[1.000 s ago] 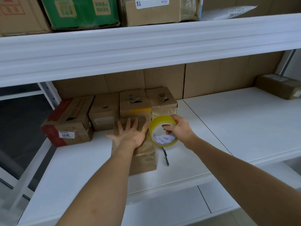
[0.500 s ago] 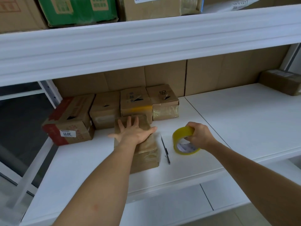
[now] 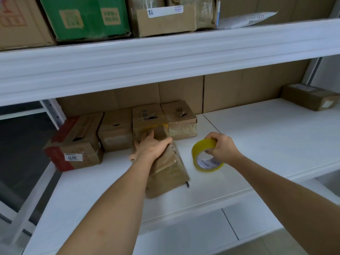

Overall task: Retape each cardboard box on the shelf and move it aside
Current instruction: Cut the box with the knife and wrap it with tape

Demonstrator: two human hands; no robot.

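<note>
Head view: a white shelf (image 3: pixel 257 144) backed by brown cardboard panels, with a second white shelf above it carrying a green box (image 3: pixel 84 17) and other cartons. Against the back left of the lower shelf stands a row of four cardboard boxes (image 3: pixel 147 118), the leftmost bearing red tape and a white label. In front of that row lies the taped box (image 3: pixel 165 168), tilted and partly wrapped in clear tape, its far end touching the row. The left hand (image 3: pixel 150 148) lies across the top of this box, fingers curled over its far edges in a grip. The right hand (image 3: pixel 222 146) grips the top of a yellow tape roll (image 3: pixel 206 159), which stands on edge on the shelf just right of the taped box. A dark pen (image 3: pixel 187 184) shows at the box's near right corner. A separate brown box (image 3: pixel 311 96) sits at the far right.
</note>
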